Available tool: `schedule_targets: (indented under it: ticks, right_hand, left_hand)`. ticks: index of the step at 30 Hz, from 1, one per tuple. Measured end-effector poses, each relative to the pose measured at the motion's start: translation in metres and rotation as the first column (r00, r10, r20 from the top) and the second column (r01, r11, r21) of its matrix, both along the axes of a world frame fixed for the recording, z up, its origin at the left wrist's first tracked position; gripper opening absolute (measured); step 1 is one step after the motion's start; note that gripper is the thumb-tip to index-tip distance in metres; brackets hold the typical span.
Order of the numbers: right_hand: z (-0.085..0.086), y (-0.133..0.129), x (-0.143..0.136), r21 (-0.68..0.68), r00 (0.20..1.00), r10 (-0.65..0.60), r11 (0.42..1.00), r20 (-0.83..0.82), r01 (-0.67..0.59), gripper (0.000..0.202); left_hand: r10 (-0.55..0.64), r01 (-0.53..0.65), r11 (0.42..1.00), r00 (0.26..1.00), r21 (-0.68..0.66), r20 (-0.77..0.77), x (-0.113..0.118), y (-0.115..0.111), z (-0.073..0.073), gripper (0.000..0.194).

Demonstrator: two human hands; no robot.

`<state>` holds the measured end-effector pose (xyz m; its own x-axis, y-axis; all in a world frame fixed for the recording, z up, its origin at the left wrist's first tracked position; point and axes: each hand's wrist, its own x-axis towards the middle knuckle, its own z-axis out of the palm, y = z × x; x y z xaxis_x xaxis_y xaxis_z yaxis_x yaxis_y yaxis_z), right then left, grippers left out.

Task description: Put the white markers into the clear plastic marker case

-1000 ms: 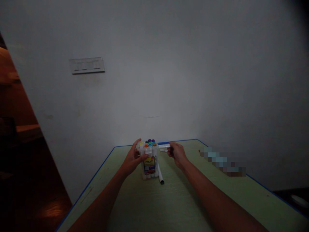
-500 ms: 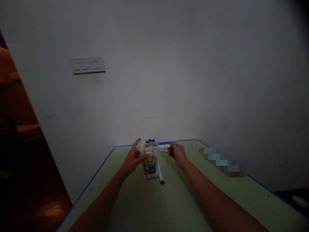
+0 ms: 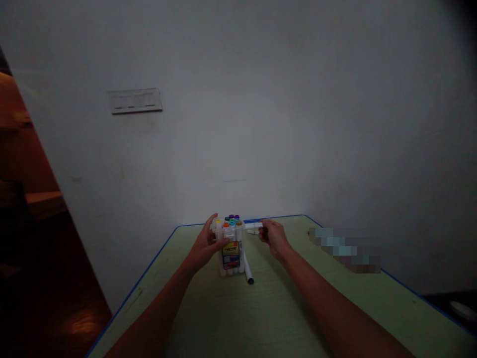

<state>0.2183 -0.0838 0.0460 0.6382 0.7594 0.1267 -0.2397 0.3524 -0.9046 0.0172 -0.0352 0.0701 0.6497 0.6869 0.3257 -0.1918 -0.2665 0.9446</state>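
"Head view: where's the marker case (image 3: 231, 254)?"
"Lower centre, upright on the desk (image 3: 231, 318), left grip (image 3: 204, 248) clamped around its side."
"Right grip (image 3: 275, 237)?"
"Pinching a white marker (image 3: 254, 225). Best steady the case firmly, pinch lightly."

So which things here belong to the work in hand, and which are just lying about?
In use:
- marker case, in left hand
- white marker, in right hand
- loose marker beside the case, probably

Apart:
- wall plate
- blurred thing along the table's right edge
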Motion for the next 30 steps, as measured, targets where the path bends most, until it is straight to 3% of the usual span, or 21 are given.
schedule_targets:
  ticks: [30]
  right_hand:
    - [0.0002,0.0005,0.0000,-0.005,1.000,-0.001,1.000,0.009,0.001,0.011]
  left_hand:
    - [-0.023,0.023,1.000,1.000,0.002,-0.015,-0.0002,0.0032,-0.0033,0.097]
